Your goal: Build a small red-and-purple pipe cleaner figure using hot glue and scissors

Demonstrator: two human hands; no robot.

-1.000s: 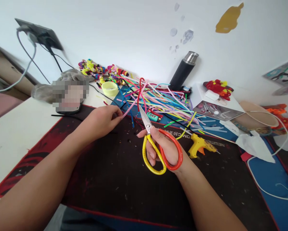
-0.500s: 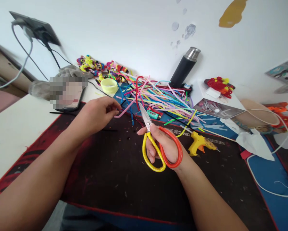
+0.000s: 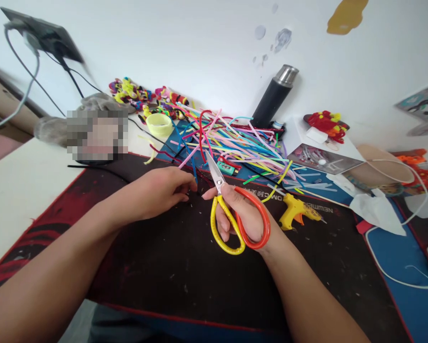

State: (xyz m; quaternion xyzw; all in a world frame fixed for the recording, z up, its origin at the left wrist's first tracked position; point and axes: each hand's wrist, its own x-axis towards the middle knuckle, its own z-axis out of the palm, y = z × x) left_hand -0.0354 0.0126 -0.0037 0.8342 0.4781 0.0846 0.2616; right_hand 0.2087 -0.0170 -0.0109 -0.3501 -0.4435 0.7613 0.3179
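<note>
My right hand (image 3: 231,205) is closed around a pair of scissors (image 3: 219,182) with one yellow and one red handle. Their metal blades point up and away, toward a heap of coloured pipe cleaners (image 3: 242,138). Just left of the scissors, my left hand (image 3: 167,190) is low over the dark mat (image 3: 206,281). Its fingers are curled, with a small gap between thumb and forefinger, and nothing shows plainly between them. A black pipe cleaner (image 3: 95,168) runs across the mat toward my left wrist and passes out of sight behind it.
A yellow glue gun (image 3: 292,212) lies right of my right hand. Behind the heap stand a black flask (image 3: 273,97) and a pale yellow roll (image 3: 159,125). Small fuzzy figures (image 3: 131,93) lie at the back left. A white cable (image 3: 381,271) loops at the right.
My left hand has moved right and toward me, closer to the scissors. Yellow and dark red pipe cleaner ends behind it are uncovered. The right hand and scissors stay nearly in place.
</note>
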